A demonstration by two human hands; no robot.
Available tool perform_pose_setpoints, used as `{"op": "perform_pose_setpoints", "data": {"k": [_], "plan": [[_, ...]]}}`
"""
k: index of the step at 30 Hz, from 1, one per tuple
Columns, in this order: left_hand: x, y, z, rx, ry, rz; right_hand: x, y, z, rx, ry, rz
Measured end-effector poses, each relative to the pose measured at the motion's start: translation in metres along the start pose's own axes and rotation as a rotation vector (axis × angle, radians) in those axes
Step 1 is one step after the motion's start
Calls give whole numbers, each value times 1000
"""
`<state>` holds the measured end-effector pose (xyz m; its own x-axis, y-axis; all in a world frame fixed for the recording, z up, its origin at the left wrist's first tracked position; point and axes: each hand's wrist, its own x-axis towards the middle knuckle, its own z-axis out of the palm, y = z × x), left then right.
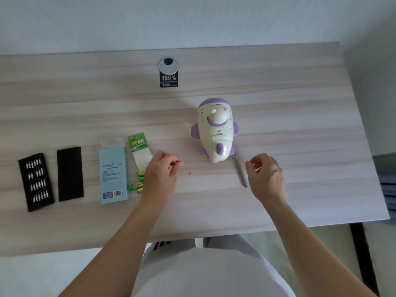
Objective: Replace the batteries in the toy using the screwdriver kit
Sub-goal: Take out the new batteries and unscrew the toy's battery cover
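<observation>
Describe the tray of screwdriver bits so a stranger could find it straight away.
Start at the left end of the wooden table. Two black rectangles lie side by side there; the bit tray is the one farthest left. Unlike the plain black panel beside it, it carries rows of small silver bits.

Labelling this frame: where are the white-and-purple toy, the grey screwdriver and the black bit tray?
White-and-purple plastic toy (206, 133): head view, white body.
Slim grey screwdriver (241, 172): head view, mid-shaft.
Black tray of silver bits (35, 179): head view, bare gap between bit rows.
</observation>
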<state>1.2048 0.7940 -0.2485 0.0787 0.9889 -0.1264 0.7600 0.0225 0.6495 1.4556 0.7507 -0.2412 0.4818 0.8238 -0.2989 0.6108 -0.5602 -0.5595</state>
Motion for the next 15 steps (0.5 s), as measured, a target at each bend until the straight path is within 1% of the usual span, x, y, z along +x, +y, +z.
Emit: {"op": "perform_pose_setpoints", "data": {"k": [2,4,8,10,13,15], "plan": [[1,8,-14,-24,-4,18,2,-9,-17,14,21,-66],[3,17,-27,-60,-31,53,2,-23,-32,34,52,-171],[10,41,-41,-156,-88,194,-2,-57,-52,132,83,-387],[20,54,-40,-175,-110,268,-4,-72,-56,177,75,-436],[38,67,-33,-179,-172,322,-4,-89,-55,214,30,-489],[48,75,-32,-212,-165,392,-3,-97,-50,201,-3,-507]]}}
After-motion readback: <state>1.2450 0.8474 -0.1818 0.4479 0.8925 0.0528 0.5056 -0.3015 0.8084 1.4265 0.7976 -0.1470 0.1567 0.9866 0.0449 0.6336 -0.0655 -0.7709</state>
